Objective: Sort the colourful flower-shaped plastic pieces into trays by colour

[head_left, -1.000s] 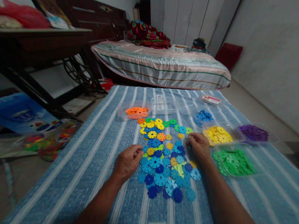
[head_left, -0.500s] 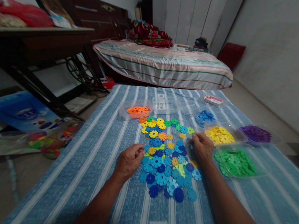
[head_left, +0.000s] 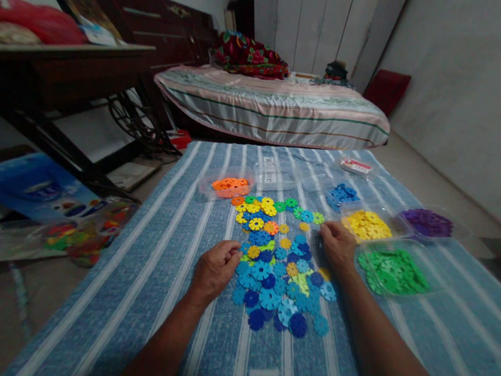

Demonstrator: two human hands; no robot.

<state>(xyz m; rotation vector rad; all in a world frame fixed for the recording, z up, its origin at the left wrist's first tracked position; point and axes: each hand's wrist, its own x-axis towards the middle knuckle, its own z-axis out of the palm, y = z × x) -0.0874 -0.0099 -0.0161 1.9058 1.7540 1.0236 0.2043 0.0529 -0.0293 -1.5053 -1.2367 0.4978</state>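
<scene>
A loose pile of notched plastic discs (head_left: 270, 298) in light blue, dark blue, yellow, orange and green spreads over the striped cloth between my hands. My left hand (head_left: 216, 270) rests on the cloth at the pile's left edge, its fingers curled into a loose fist with nothing showing in them. On the other side, my right hand (head_left: 338, 245) lies closed, fingertips down, just below a lime-green disc (head_left: 318, 218). No piece shows in it either. Right beside this hand is a clear tub of yellow discs (head_left: 367, 225), and nearer me a tub of green discs (head_left: 395, 271).
Clear tubs hold orange discs (head_left: 231, 187), blue discs (head_left: 342, 196) and purple discs (head_left: 427, 222). A small clear box with a red and white label (head_left: 356, 166) sits at the table's far right. Beyond stands a bed (head_left: 271, 110); a sewing-machine table (head_left: 63, 63) is at left.
The whole view has shifted very slightly. Both hands and the discs stay as they were.
</scene>
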